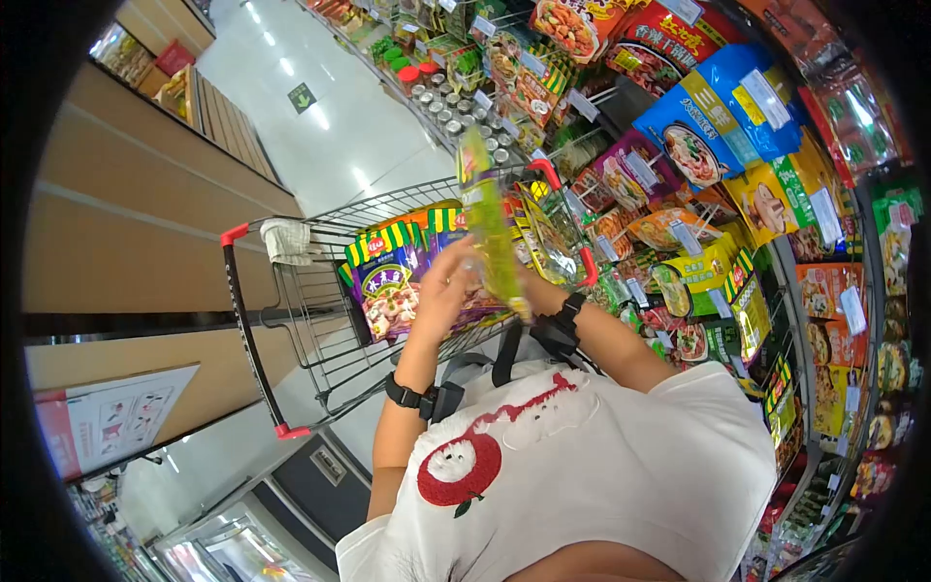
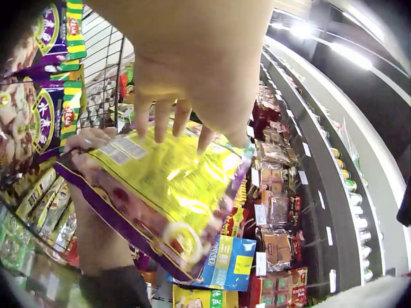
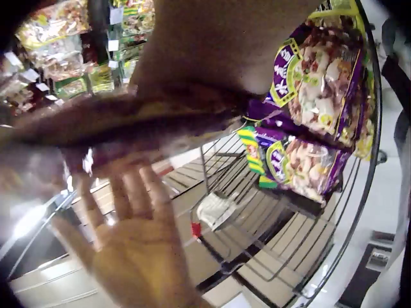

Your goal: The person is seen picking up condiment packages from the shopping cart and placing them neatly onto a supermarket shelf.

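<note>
Yellow-green food packet [image 1: 490, 228], held on edge above shopping cart.

Flat glossy plastic pouch, yellow-green face with purple border along one long edge; white printed label panel near one end [image 2: 122, 151]. Stands roughly upright, long axis tilted slightly, thin edge toward head camera. Undamaged, sealed as far as visible. Blurred in right wrist view.

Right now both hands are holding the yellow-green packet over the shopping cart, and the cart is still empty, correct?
Not quite: the cart is not empty. The head view shows purple snack packets standing in it. The rest holds: the left hand and the right hand hold the yellow-green packet over it.
</note>
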`<action>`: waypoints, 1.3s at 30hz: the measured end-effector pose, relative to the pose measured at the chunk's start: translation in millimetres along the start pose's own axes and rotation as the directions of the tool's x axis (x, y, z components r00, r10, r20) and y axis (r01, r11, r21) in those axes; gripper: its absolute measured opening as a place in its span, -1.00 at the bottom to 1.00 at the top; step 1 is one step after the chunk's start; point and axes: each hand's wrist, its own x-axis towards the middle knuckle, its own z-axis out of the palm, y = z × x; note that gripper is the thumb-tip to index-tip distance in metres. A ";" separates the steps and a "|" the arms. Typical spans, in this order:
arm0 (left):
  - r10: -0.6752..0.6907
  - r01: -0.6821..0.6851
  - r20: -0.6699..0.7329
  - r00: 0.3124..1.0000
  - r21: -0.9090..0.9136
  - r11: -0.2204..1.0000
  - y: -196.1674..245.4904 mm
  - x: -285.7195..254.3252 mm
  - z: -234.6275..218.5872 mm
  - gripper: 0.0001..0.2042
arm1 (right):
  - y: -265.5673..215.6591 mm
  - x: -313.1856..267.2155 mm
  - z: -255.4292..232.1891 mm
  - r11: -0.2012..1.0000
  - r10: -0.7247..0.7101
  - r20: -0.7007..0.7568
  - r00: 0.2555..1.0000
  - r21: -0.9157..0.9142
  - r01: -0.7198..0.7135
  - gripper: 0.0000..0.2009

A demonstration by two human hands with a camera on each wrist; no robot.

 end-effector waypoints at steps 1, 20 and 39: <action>-0.019 0.020 -0.083 0.996 0.013 1.000 11.4 -3.7 0.6 -0.79 | 8.8 -14.1 -3.6 0.988 -0.037 0.112 0.993 0.156 0.019 -0.47; 0.042 0.114 0.417 0.908 -0.342 0.933 74.5 -48.4 102.9 -0.52 | 58.6 -174.3 -31.2 0.930 -0.189 0.589 0.786 0.364 -0.049 -0.56; 0.022 0.281 0.716 0.698 -0.302 0.911 26.3 -171.1 328.2 -0.50 | 146.4 -417.5 -167.5 0.838 -0.436 0.147 0.888 0.424 0.342 -0.45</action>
